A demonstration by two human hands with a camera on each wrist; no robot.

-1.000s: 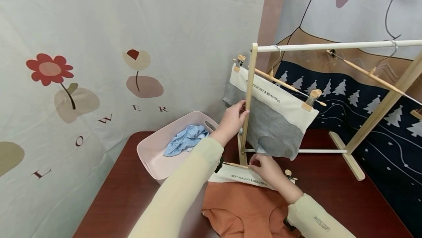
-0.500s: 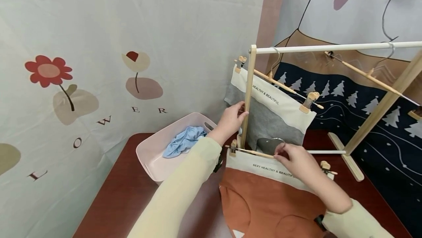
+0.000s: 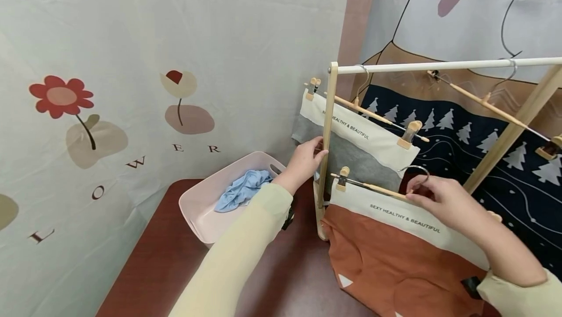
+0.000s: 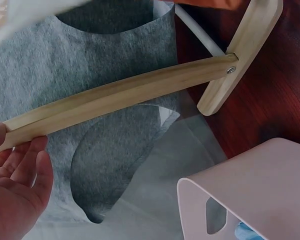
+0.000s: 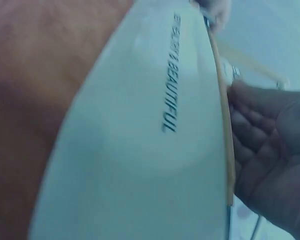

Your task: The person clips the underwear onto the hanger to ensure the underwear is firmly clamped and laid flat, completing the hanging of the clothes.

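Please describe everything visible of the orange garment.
The orange garment looks like fabric briefs, with a cream waistband printed SEXY HEALTHY & BEAUTIFUL. Clipped to a hanger pinched by the right hand, it hangs in front of the grey garment, waistband sloping down rightward in the head view, bottom out of frame.

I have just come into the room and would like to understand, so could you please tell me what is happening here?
A person's right hand is pinching a hanger with orange-brown underwear clipped to it; its hook is not on the white rail. The left hand grips a wooden rack post. Grey underwear already hangs from the rail, beside a bare hanger. A blue cloth lies in the pink basket.
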